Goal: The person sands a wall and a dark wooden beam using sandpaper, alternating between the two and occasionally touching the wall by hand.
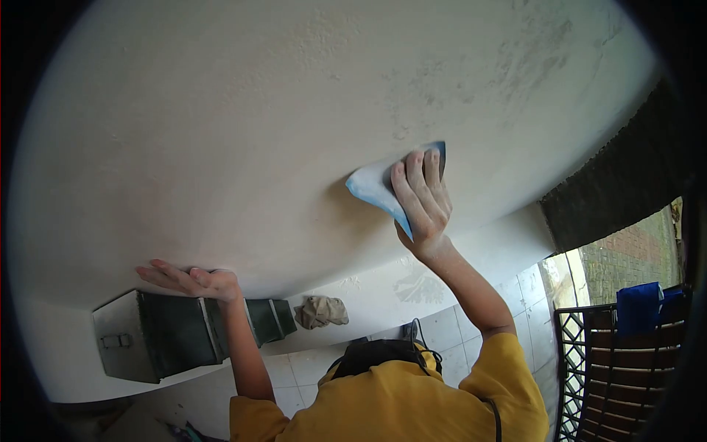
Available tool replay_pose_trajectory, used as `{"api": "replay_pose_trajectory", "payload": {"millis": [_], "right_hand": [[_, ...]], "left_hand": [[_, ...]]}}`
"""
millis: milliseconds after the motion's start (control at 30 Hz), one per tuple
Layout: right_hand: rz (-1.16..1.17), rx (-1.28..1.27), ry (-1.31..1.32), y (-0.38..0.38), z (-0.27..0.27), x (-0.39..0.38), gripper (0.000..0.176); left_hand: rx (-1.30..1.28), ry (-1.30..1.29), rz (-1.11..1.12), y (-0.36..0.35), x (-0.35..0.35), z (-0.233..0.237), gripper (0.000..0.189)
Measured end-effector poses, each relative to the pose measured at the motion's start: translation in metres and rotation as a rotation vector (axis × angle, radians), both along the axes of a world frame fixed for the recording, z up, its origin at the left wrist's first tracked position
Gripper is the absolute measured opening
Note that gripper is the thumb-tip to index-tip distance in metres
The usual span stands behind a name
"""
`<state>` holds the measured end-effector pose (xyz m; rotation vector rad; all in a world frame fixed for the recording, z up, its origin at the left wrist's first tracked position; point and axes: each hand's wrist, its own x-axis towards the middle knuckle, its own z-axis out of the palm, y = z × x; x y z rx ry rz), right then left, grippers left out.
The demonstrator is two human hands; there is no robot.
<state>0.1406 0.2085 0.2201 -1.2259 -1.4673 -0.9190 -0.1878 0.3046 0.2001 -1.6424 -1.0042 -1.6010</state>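
My right hand [423,195] presses a bent blue-and-white sheet [375,184] flat against the pale wall [221,147], its fingers over the sheet and pointing up. White dust covers the fingers. Lower left, my left hand [191,281] rests at the wall with its fingers stretched out and nothing in it, just above a dark green metal box [177,331]. Rough, greyish patches mark the wall above the right hand.
A crumpled beige cloth [322,312] lies beside the green box on a ledge. Below is a tiled floor [442,331]. At the right stands a slatted bench [626,376] with a blue cloth [638,309] over it.
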Motion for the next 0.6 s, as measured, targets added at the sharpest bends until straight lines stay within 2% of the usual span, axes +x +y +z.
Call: {"api": "replay_pose_trajectory", "payload": {"millis": [33,133,167,200,267,400,433,600], "right_hand": [[0.001,0.056,-0.001,0.008,0.013,0.000,0.026],[0.065,0.200,-0.036,0.023,0.103,-0.012,0.033],[0.096,0.276,-0.077,0.027,0.118,-0.011,0.035],[0.088,0.242,-0.076,0.025,0.115,-0.010,0.035],[0.067,0.181,-0.079,0.017,0.104,-0.007,0.036],[0.040,-0.120,0.003,-0.009,-0.021,0.001,0.033],[0.028,-0.092,0.004,-0.008,-0.051,0.006,0.033],[0.045,-0.015,0.038,0.000,-0.074,0.001,0.032]], "left_hand": [[0.000,-0.004,-0.005,0.000,0.000,0.000,0.059],[-0.028,-0.007,0.025,-0.001,0.001,0.000,0.057],[-0.025,0.001,0.021,-0.002,0.000,0.001,0.057],[-0.022,0.002,0.015,-0.002,0.002,0.002,0.057],[-0.017,0.006,0.008,-0.003,0.002,0.002,0.056],[-0.031,0.025,0.040,-0.005,0.000,0.002,0.056],[-0.041,0.030,0.070,-0.004,0.000,0.002,0.055],[-0.017,0.039,0.027,-0.002,0.003,0.005,0.055]]}}
